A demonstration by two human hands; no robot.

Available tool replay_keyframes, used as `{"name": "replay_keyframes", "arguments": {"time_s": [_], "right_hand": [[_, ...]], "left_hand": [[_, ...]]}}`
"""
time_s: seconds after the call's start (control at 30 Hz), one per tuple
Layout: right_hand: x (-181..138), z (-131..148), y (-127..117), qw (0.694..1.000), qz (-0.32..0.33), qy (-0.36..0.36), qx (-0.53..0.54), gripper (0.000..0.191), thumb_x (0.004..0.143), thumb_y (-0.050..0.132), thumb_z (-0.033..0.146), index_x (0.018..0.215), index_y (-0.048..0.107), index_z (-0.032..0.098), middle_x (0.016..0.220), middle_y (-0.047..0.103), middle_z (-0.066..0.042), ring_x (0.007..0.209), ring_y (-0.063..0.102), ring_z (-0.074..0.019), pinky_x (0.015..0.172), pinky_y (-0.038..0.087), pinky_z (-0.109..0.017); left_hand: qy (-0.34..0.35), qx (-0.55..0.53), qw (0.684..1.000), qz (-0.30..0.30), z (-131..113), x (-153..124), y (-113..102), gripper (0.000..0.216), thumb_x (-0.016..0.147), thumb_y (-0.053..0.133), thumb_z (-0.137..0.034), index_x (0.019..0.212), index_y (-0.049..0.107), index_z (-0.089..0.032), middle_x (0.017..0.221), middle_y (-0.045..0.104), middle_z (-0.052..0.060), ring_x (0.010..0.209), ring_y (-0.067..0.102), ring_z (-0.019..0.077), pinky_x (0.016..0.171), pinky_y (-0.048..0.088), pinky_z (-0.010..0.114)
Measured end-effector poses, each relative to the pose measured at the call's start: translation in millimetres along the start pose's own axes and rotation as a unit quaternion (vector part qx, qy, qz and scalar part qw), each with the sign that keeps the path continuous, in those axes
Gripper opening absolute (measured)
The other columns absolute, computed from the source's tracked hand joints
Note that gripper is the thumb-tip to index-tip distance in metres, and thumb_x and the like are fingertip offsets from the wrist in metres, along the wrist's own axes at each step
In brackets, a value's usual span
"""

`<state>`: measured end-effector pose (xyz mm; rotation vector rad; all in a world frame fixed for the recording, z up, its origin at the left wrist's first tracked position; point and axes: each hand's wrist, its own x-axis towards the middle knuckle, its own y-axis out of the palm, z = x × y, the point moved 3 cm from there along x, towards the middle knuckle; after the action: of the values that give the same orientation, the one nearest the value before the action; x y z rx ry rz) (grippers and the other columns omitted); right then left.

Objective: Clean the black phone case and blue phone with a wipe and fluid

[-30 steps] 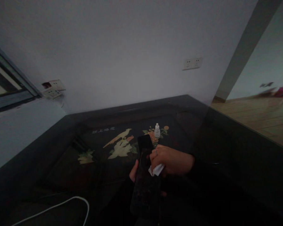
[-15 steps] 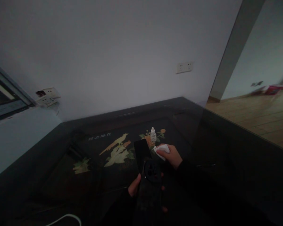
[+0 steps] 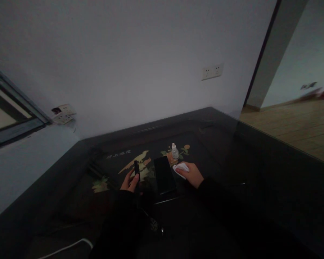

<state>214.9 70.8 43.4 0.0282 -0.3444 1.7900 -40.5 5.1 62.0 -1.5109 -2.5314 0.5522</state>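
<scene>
My left hand (image 3: 129, 181) is closed round a dark phone (image 3: 136, 169), which stands nearly edge-on to me over the bird picture on the tabletop. My right hand (image 3: 192, 174) pinches a crumpled white tissue (image 3: 181, 168) just right of a second phone. This black phone (image 3: 164, 176) lies flat on the table with its dark screen up, between my hands and touched by neither. Behind it stands a small clear dropper bottle (image 3: 175, 153) with a white cap, upright.
The dark glossy table (image 3: 218, 151) meets the wall at the back. A white cable (image 3: 70, 246) runs along the lower left. Wall sockets (image 3: 212, 72) sit above the table, with loose socket plates (image 3: 63, 113) near the window. Wooden floor (image 3: 291, 126) lies to the right.
My left hand has carried the phone from in front of the lying phone away to the left and turned it edge-on. My right hand with the tissue has shifted slightly; the view has turned a little left.
</scene>
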Motion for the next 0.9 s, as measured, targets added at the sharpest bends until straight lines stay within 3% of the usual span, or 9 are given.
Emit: {"name": "replay_keyframes", "arguments": {"time_s": [0.17, 0.43, 0.7, 0.9], "right_hand": [[-1.1, -3.3, 0.4, 1.000, 0.002, -0.005, -0.012, 0.026, 0.069, 0.059, 0.034, 0.080, 0.064, 0.011, 0.074, 0.066, -0.006, 0.068, 0.059, -0.0192, 0.064, 0.043, -0.028], [-4.9, -6.2, -2.3, 1.000, 0.002, -0.001, -0.031, 0.029, 0.069, 0.059, 0.036, 0.082, 0.064, 0.011, 0.077, 0.067, -0.007, 0.070, 0.060, -0.0191, 0.067, 0.044, -0.029], [-16.9, -1.6, -1.6, 0.998, 0.029, 0.013, -0.051, 0.025, 0.067, 0.060, 0.034, 0.078, 0.064, 0.011, 0.071, 0.066, -0.006, 0.067, 0.060, -0.0182, 0.062, 0.043, -0.027], [-27.3, 3.3, 4.9, 0.996, 0.040, 0.023, -0.074, 0.024, 0.067, 0.059, 0.035, 0.072, 0.063, 0.012, 0.064, 0.064, -0.004, 0.059, 0.058, -0.0159, 0.057, 0.042, -0.025]], "left_hand": [[0.029, 0.167, 0.985, -0.039, 0.8, 9.4, 8.5, 0.054, 0.070, 0.055, -0.045, 0.119, 0.047, -0.023, 0.098, 0.062, 0.007, 0.094, 0.058, 0.0194, 0.078, 0.045, 0.028], [0.035, 0.414, 0.908, -0.060, -1.7, 17.4, 17.8, 0.070, 0.063, 0.053, -0.056, 0.124, 0.043, -0.023, 0.107, 0.055, 0.016, 0.103, 0.050, 0.0334, 0.089, 0.032, 0.041], [0.061, 0.476, 0.872, -0.098, 6.9, 14.4, 20.5, 0.073, 0.065, 0.049, -0.059, 0.129, 0.037, -0.026, 0.125, 0.044, 0.014, 0.108, 0.042, 0.0357, 0.088, 0.033, 0.043], [0.102, 0.463, 0.873, -0.117, -10.6, 6.6, 6.1, 0.058, 0.079, 0.031, -0.052, 0.132, 0.030, -0.029, 0.139, 0.031, 0.006, 0.118, 0.035, 0.0302, 0.095, 0.030, 0.043]]}}
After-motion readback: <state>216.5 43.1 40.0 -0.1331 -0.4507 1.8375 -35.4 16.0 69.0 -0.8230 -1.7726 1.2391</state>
